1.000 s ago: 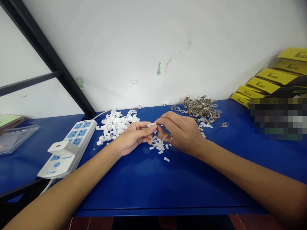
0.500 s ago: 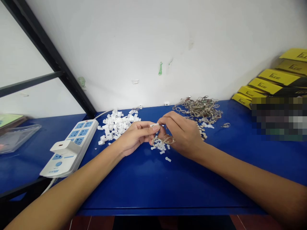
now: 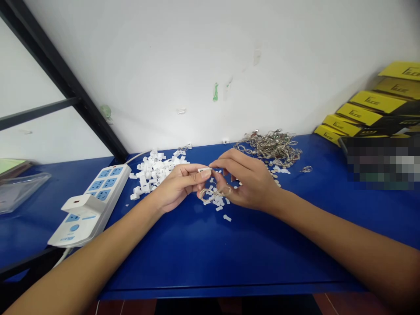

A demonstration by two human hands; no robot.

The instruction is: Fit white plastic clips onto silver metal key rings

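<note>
A small white plastic casing (image 3: 204, 171) is pinched between the thumb and fingers of my left hand (image 3: 179, 181), above the blue table. At the casing's right end, the bent fingertips of my right hand (image 3: 249, 179) come together; what they grip there is too small to make out. A thin loop of beige wire (image 3: 206, 193) hangs below the casing and runs across to my right thumb. Beneath the hands lie small flat white pieces (image 3: 217, 200). The heap of white casings (image 3: 154, 168) is just beyond my left hand, and the tangle of wires (image 3: 275, 146) lies beyond my right.
A white power strip (image 3: 108, 183) with a plugged-in adapter (image 3: 83, 205) lies on the left near a black metal frame (image 3: 95, 116). Yellow boxes (image 3: 370, 101) are stacked at the right. Small round discs (image 3: 274, 176) lie behind my right hand. A clear plastic bag (image 3: 22, 190) is far left.
The whole view has shifted slightly. Both hands stay together at the casing, and my right fingers have changed position slightly at its right end. The wire loop still hangs below.
</note>
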